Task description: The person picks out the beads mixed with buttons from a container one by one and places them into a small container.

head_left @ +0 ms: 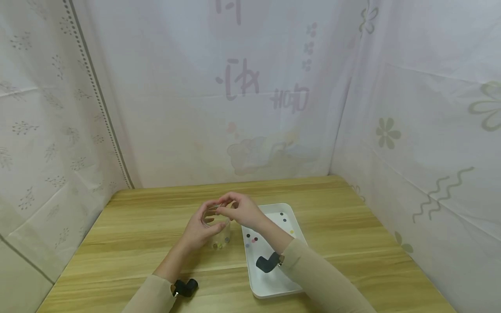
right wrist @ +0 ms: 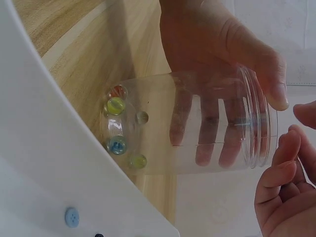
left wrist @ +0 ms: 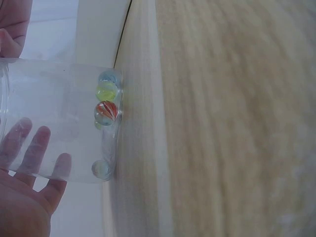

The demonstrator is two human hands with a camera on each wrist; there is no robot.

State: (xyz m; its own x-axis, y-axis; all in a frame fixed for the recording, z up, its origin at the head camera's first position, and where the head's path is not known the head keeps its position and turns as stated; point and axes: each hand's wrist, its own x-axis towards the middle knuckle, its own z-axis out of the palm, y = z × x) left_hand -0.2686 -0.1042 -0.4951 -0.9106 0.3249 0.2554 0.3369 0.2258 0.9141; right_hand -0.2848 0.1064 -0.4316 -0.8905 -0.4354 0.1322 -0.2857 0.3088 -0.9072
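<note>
A clear plastic jar [right wrist: 158,153] with a threaded mouth stands upright on the wooden table. Its lid is off. My left hand [head_left: 197,228] grips it near the top, fingers and thumb wrapped round the side. Several glass marbles lie at the bottom: one with a red and white swirl [left wrist: 105,113], a yellow-green one [right wrist: 116,105] and a blue one [right wrist: 117,145] among them. Over the mouth hovers my right hand [head_left: 247,212], its fingers loosely bent and the thumb apart from the forefinger. I see nothing between them.
Right of the jar lies a white tray [head_left: 266,288] under my right forearm. Small buttons are scattered in it, among them a light blue button [right wrist: 72,217], a yellow button [head_left: 291,231] and dark ones. Patterned white curtains [head_left: 176,130] hang behind and beside the table.
</note>
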